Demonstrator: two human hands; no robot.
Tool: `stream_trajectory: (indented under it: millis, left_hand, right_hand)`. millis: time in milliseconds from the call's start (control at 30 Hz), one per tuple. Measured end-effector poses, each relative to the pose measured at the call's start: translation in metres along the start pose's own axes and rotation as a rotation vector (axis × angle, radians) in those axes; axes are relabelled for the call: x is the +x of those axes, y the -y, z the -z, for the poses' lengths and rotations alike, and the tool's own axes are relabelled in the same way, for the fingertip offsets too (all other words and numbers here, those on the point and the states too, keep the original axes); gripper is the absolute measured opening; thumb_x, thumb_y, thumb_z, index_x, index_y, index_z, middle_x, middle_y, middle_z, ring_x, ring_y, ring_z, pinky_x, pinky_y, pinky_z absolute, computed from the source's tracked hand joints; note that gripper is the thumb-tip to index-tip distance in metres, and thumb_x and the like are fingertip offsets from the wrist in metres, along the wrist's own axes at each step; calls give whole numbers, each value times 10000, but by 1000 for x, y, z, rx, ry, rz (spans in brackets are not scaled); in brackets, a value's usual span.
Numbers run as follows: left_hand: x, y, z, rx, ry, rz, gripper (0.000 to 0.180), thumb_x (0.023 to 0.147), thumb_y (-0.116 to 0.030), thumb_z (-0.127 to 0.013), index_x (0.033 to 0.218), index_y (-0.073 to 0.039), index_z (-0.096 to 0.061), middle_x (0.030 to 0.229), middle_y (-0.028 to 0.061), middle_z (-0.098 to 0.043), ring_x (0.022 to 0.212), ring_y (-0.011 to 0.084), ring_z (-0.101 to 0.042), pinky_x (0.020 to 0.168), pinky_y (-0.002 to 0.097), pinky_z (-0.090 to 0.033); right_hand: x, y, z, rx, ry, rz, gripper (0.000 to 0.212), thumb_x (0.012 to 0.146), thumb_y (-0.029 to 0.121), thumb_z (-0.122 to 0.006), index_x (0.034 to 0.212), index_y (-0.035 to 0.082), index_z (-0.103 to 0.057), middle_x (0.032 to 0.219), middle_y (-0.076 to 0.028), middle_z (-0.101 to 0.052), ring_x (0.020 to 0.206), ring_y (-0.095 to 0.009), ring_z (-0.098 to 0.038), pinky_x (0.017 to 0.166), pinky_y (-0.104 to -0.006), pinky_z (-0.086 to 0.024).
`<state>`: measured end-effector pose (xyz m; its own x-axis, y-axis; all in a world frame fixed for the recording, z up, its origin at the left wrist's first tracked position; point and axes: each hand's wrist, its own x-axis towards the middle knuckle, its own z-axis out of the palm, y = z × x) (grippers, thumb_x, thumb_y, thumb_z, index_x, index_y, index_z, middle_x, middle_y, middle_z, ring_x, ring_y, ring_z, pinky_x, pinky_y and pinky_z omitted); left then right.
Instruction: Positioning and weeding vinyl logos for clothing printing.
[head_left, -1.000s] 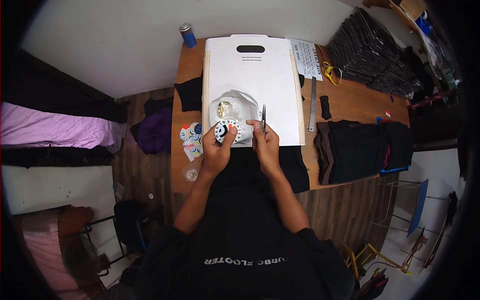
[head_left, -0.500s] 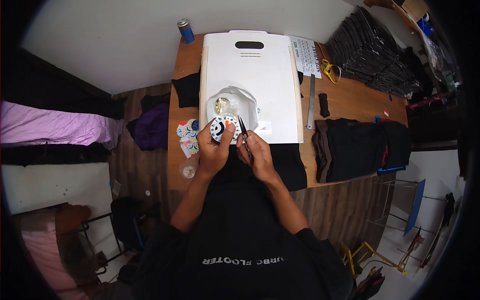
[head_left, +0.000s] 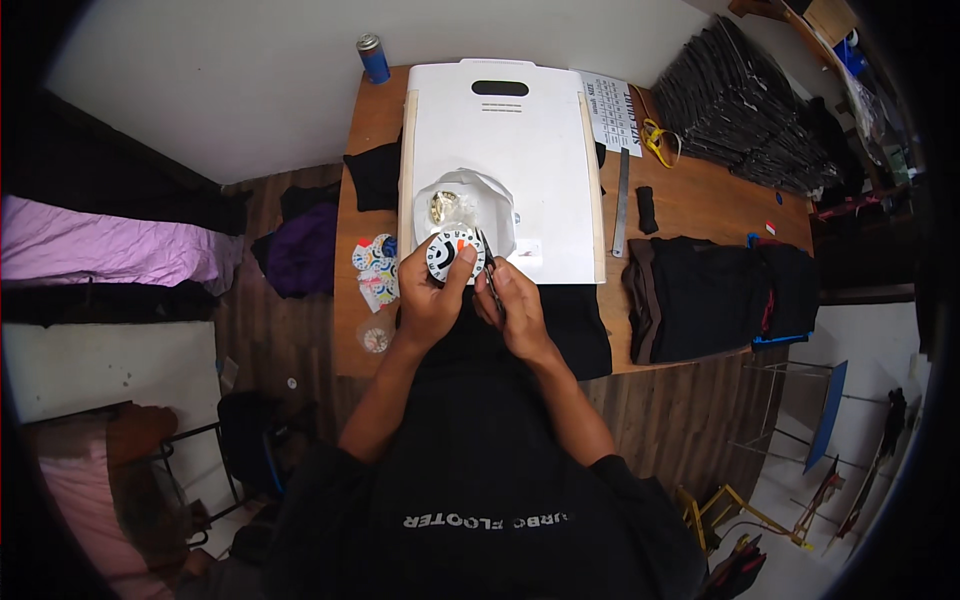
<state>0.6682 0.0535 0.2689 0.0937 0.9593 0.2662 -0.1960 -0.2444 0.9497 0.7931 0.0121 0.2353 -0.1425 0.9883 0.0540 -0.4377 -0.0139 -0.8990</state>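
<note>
My left hand [head_left: 428,300] sits just left of the frame's centre, closed around a round black-and-white sticker disc [head_left: 455,255], thumb pressed on its face and fingers curled behind it. My right hand [head_left: 515,312] is right beside it, pinched shut on a slim dark tool [head_left: 489,268] that looks like tweezers or a small blade, though it is too thin here to be sure; its tip meets the right edge of the disc. Both hands hover over the lower edge of a white board [head_left: 500,150] lying on the wooden table [head_left: 700,200]. Just above the disc lies a crumpled clear plastic bag [head_left: 465,200] on the board. To the left of my left hand, a few colourful round stickers [head_left: 372,262] lie on the table. A metal ruler [head_left: 621,205] runs along the board's right side, a stack of folded dark garments [head_left: 720,290] lies further right, and a blue can [head_left: 373,58] stands at the table's upper left corner
</note>
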Motion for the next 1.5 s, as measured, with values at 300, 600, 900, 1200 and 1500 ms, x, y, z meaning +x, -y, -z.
stream_trajectory:
  millis: [300,600,900,1200,1500]
  left_hand:
    - [-1,-4,-3,37,17,-1,116,962,-96,-625,933,16,-634,784,14,-660,699,43,-580,604,208,-456]
    - [-1,-1,-6,13,22,7,112,961,-98,-628,936,11,-636,788,5,-656,701,39,-571,610,209,-454]
    - [2,-1,-7,45,31,13,122,954,-103,-628,920,13,-645,780,10,-663,697,40,-581,613,209,-462]
    - [1,-3,-7,59,40,10,129,955,-111,-629,932,14,-653,784,13,-670,692,44,-586,614,210,-465]
    - [0,-5,-7,45,37,5,122,957,-100,-623,928,16,-648,777,10,-660,696,40,-578,611,213,-460]
  right_hand:
    - [-3,5,2,-6,-2,22,369,1079,351,-368,937,42,-512,599,45,-358,493,-44,-275,470,-222,-231]
    - [2,13,0,-15,-42,59,358,1088,318,-355,906,43,-496,578,55,-325,484,-44,-260,466,-227,-231]
    - [0,12,10,48,-3,-28,361,1079,342,-373,910,48,-495,586,56,-330,482,-45,-258,463,-227,-220]
    - [-2,11,10,50,8,-40,346,1077,330,-380,914,51,-503,583,59,-332,481,-41,-255,461,-226,-215]
    - [-3,10,9,44,14,-36,342,1075,329,-389,909,52,-499,588,59,-330,485,-42,-253,464,-225,-214]
